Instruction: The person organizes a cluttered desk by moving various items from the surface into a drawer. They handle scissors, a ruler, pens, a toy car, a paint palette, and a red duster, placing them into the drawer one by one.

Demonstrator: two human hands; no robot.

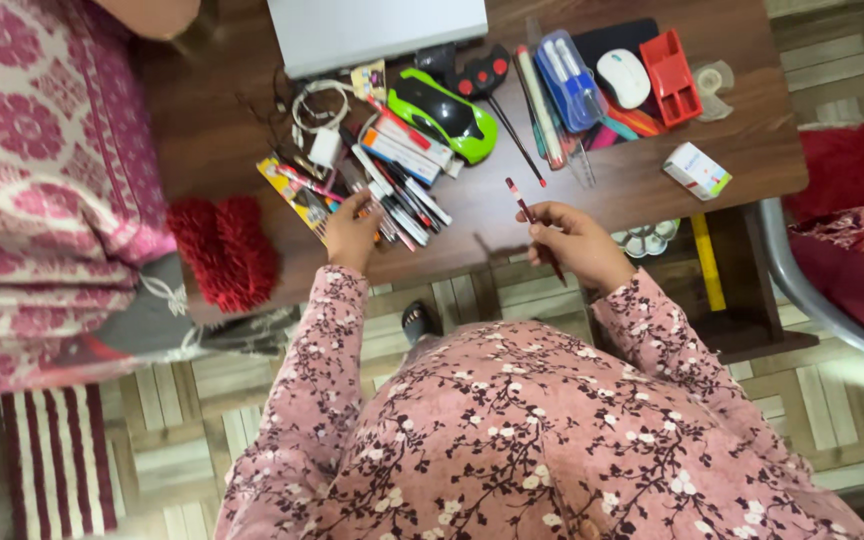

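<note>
Here, a dark brown wooden desk is seen from above, standing on a floor of pale woven-pattern tiles; a striped red and white mat lies at the lower left, and a red fluffy cloth rests at the desk's near edge. A second person in a pink patterned garment is seen at the left. The right hand is closed around a thin dark red pen, which is held tilted over the desk's near edge, its tip pointing up and away from the body. The left hand is laid on a heap of pens and markers, its fingers touching them; whether any is gripped cannot be told. The two hands are well apart, with bare desk between them. Beyond the heap, a green toy car and a white cable are seen. A clear blue case containing pale sticks lies beside a white mouse and a red open tray, whose contents cannot be made out. A small white box lies apart at the right.
</note>
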